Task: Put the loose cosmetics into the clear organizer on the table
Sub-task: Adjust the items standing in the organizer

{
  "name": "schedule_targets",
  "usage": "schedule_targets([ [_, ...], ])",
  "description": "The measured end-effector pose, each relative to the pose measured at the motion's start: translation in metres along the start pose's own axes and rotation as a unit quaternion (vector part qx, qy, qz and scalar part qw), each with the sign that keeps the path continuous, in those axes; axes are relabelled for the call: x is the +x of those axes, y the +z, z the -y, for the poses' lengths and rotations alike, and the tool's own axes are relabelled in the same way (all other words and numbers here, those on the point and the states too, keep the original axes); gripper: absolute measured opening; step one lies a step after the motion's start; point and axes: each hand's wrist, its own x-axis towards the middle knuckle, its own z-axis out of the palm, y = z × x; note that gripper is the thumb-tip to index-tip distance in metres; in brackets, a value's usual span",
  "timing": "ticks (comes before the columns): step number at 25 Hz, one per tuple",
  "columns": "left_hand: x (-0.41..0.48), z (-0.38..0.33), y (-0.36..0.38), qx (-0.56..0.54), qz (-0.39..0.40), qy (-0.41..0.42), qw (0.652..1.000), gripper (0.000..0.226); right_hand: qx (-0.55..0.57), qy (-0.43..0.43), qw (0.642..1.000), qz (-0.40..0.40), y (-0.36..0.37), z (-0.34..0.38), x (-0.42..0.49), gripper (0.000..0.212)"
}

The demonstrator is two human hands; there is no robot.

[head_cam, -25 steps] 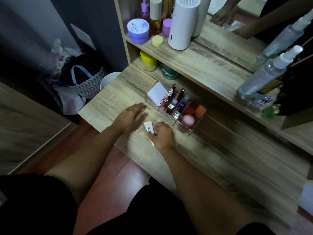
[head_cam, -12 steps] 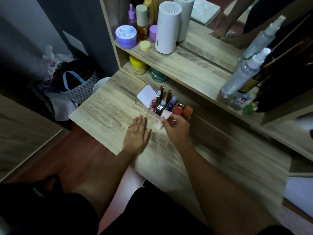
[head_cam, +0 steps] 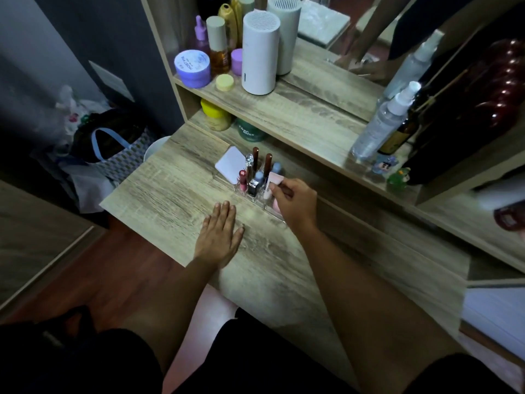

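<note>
Pinched in the right hand's [head_cam: 295,199] grip, a small pale-pink flat cosmetic tube [head_cam: 272,184] sits at the near right end of the clear plastic organizer [head_cam: 227,182], just right of frame centre on the wood-grain counter [head_cam: 170,200]. Upright lipsticks and small bottles fill the organizer's slots, with a white square compact [head_cam: 230,165] at its left end. Lower left of it, the left hand [head_cam: 220,234] lies flat, fingers spread, holding nothing.
</note>
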Motion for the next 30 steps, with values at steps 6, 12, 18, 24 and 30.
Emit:
schedule_targets([
  [6,0.0,0.001,0.0,0.002,-0.002,0.0,1.0,0.064,0.023,0.009,0.999,0.034,0.013,-0.006,-0.002,0.025],
  [12,0.0,0.001,-0.001,0.004,0.004,-0.004,1.0,0.064,0.015,0.022,0.997,0.067,0.023,-0.009,-0.005,0.023],
  [18,0.0,0.0,-0.002,0.0,0.014,-0.005,1.0,0.064,0.033,0.053,0.995,0.074,0.028,-0.006,-0.006,0.018],
  [24,0.0,-0.001,-0.003,0.006,0.012,-0.005,1.0,0.064,0.028,0.055,0.996,0.071,0.027,-0.005,-0.007,0.017],
  [30,0.0,-0.002,-0.004,0.001,0.015,-0.006,1.0,0.064,0.026,0.064,0.996,0.061,0.023,-0.006,-0.006,0.025],
])
